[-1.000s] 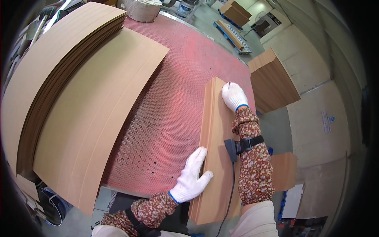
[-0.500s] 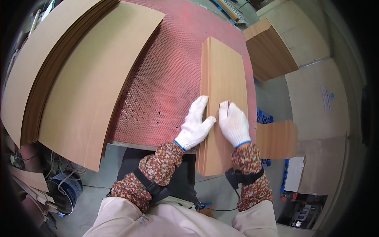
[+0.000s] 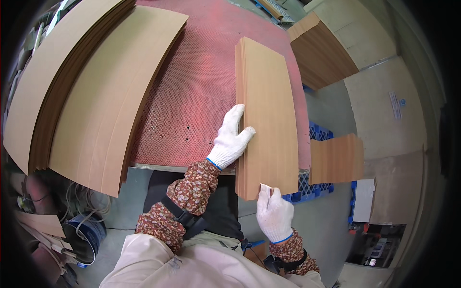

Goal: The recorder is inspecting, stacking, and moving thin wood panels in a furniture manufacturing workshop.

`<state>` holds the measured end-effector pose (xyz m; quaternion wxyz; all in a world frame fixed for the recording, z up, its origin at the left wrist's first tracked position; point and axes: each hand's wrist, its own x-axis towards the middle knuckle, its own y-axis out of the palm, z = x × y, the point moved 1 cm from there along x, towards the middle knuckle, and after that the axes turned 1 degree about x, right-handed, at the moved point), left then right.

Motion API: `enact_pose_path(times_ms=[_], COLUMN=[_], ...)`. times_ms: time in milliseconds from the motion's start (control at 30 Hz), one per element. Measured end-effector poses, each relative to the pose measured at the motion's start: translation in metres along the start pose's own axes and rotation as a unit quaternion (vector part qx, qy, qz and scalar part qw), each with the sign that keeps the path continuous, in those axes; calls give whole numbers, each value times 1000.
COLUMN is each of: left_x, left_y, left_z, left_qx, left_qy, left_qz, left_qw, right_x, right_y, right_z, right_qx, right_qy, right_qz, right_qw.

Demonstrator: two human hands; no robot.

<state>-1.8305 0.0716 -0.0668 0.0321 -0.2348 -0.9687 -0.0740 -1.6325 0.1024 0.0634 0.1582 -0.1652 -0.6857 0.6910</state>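
Note:
A stack of long, narrow wood-grain panels (image 3: 269, 115) lies lengthwise before me, its near end jutting past the table's front edge. My left hand (image 3: 231, 137), in a white knit glove, rests with thumb and fingers spread against the stack's left edge, the thumb on the top panel. At the near end is my right hand (image 3: 275, 211), likewise gloved, its fingers closed around a small flat piece (image 3: 264, 187) with a pale edge. Only the tip of that piece shows, too little to name it. It meets the near edge of the top panel.
The stack lies on a red mesh-topped table (image 3: 192, 96). Taller piles of wide panels (image 3: 110, 96) fill its left side. On the right stand more panel stacks (image 3: 324, 50) and blue pallets (image 3: 307, 187). A dark blue bucket (image 3: 86, 237) with cables sits at lower left.
My right hand has slid from the middle of the top panel toward me, to its near end, still gripping the small piece. My left hand keeps its place at the stack's edge.

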Motion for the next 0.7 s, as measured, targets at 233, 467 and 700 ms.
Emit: enact_pose_path(times_ms=[233,467,700], left_x=[-7,-53,-117], left_y=[3,-5,-5], left_z=[5,-26,-51], left_qx=[-15,19,102], left_qy=[-10,-81,-37], left_qz=[2,27,145], left_qw=[1000,996,983], right_x=[-15,-4,-20], right_y=[10,-13,10], right_z=[-13,-68,-134], right_qx=[82,158,113], right_qy=[26,152,166], right_qz=[-47,-142,-178], right_qw=[995,965,963])
